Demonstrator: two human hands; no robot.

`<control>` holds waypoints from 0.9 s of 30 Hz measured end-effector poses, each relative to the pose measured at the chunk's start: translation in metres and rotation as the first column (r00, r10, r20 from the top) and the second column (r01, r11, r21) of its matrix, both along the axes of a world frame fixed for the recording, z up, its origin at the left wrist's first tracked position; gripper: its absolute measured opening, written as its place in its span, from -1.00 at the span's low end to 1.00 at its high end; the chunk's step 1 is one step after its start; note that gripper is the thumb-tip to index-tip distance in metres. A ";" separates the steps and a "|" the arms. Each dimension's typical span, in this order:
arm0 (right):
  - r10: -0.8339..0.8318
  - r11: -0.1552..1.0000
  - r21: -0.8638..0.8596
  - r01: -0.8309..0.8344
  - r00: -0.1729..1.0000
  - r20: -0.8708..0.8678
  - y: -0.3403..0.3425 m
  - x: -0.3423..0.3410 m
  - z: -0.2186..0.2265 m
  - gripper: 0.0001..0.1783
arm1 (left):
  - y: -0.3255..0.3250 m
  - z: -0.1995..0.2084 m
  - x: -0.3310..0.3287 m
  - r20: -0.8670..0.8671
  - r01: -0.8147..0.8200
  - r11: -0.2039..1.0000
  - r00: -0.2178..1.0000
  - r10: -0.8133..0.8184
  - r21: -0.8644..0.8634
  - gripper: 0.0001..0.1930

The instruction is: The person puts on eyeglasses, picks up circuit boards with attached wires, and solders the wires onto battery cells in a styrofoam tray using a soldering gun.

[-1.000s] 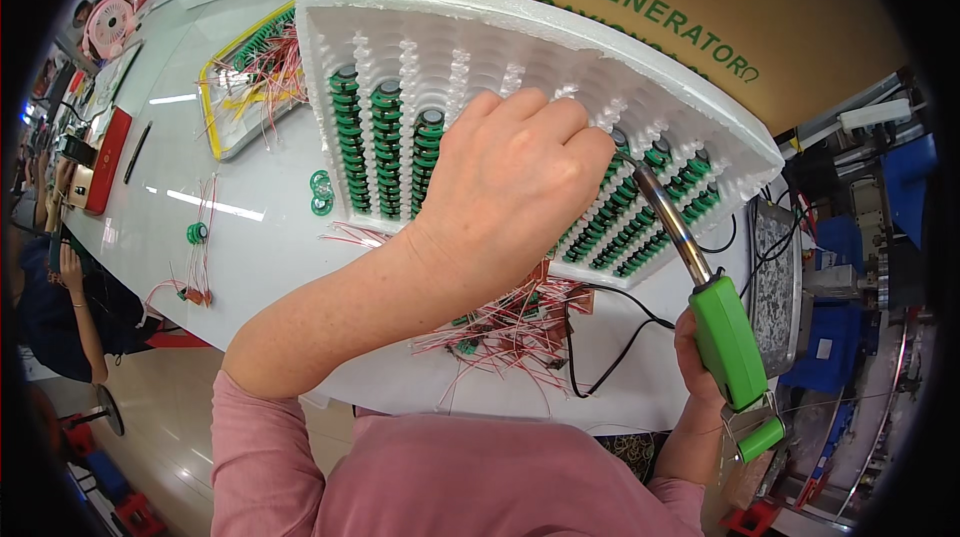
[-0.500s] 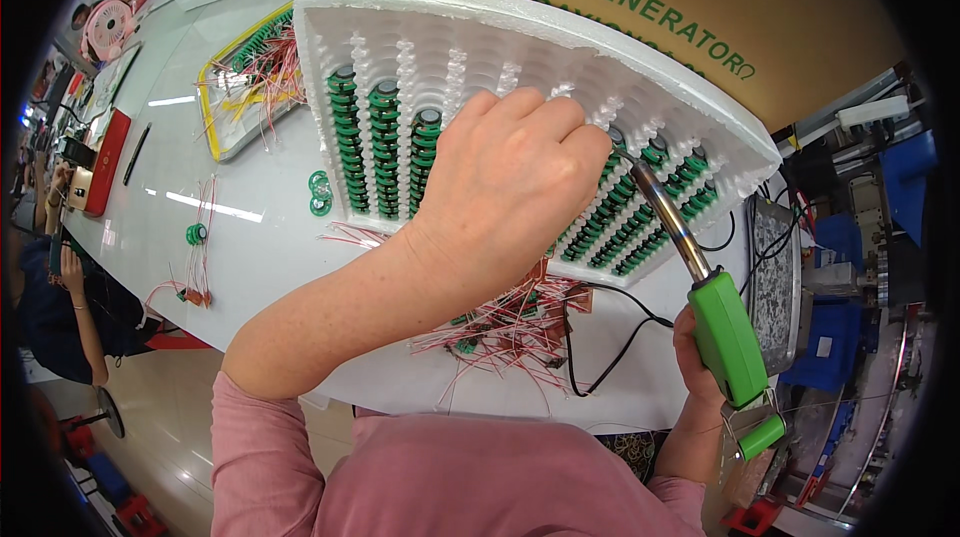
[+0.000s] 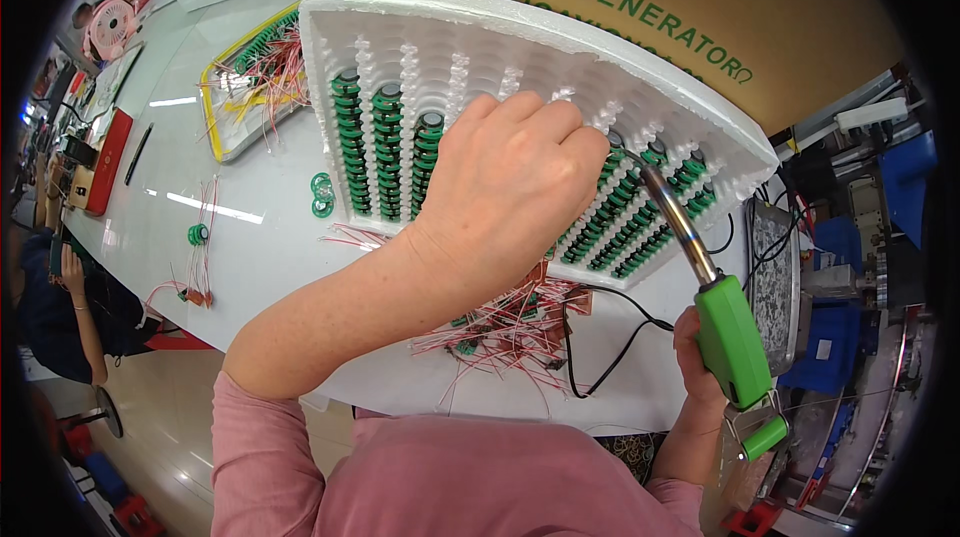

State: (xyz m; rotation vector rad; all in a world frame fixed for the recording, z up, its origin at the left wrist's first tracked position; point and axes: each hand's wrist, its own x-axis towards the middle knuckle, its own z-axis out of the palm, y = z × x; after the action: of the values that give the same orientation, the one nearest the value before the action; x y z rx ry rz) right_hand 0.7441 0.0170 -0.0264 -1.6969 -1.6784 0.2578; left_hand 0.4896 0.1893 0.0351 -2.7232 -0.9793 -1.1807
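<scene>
Foam tray (image 3: 520, 32), white and ribbed into long channels, lies tilted on the white tabletop (image 3: 250, 247) in front of me, and everything else I place against it. Stacks of green ring coils (image 3: 352, 142) fill the channels at the tray's left end, and more green coils (image 3: 640, 222) sit in the channels at its right end. My left hand (image 3: 510, 177) rests over the middle of the tray, fingers (image 3: 545, 117) curled down into a channel; what they pinch, if anything, I cannot tell, as the knuckles hide the tips. My right hand (image 3: 700, 357) is below the tray's right corner, closed tightly round the green handle of a soldering iron (image 3: 735, 342). Its metal shaft slants up to the tray, with the tip right beside my left fingertips. A black cord (image 3: 600, 347) loops from the iron across the tabletop just below the tray. Next to the cord, under the tray's lower edge, lies a heap of red-wired parts (image 3: 510, 322). Left of the tray sits a yellow-rimmed tray (image 3: 225, 147) with more red wires, and a loose green ring (image 3: 321, 194) lies between the two. Behind the foam tray stands a brown cardboard box (image 3: 800, 7).
</scene>
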 end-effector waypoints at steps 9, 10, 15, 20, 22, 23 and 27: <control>-0.222 0.968 -0.251 0.002 0.472 -0.853 -0.007 -0.001 0.007 -0.69 | -0.001 0.000 0.002 0.006 0.005 1.000 1.000 -0.005 0.013 -0.92; -0.237 0.952 -0.300 0.059 0.764 -0.600 -0.008 0.002 0.004 -0.70 | -0.001 0.000 0.003 0.006 0.006 1.000 1.000 -0.006 0.014 -0.92; -0.289 0.950 -0.295 0.098 0.631 -0.720 -0.005 -0.009 0.015 -0.74 | -0.002 0.001 0.004 0.006 0.007 1.000 1.000 -0.007 0.016 -0.92; -0.298 0.951 -0.284 0.125 0.626 -0.721 -0.005 -0.011 0.016 -0.75 | -0.002 0.002 0.005 0.018 0.009 1.000 1.000 -0.010 0.023 -0.92; -0.296 0.952 -0.277 0.134 0.646 -0.704 -0.005 -0.011 0.016 -0.76 | -0.002 0.002 0.005 0.012 0.002 1.000 1.000 -0.003 0.020 -0.92; -0.294 0.952 -0.273 0.138 0.655 -0.696 -0.005 -0.011 0.015 -0.76 | -0.002 0.002 0.005 0.011 0.002 1.000 1.000 -0.002 0.021 -0.92; -0.296 0.952 -0.260 0.161 0.694 -0.657 -0.006 -0.011 0.013 -0.77 | -0.002 0.002 0.006 0.016 0.002 1.000 1.000 -0.002 0.019 -0.92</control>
State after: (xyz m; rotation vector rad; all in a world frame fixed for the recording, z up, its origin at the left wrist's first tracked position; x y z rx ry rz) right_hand 0.7334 0.0115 -0.0136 -1.6275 -0.8877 0.8383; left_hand 0.4955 0.1878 0.0373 -2.7054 -0.9622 -1.2080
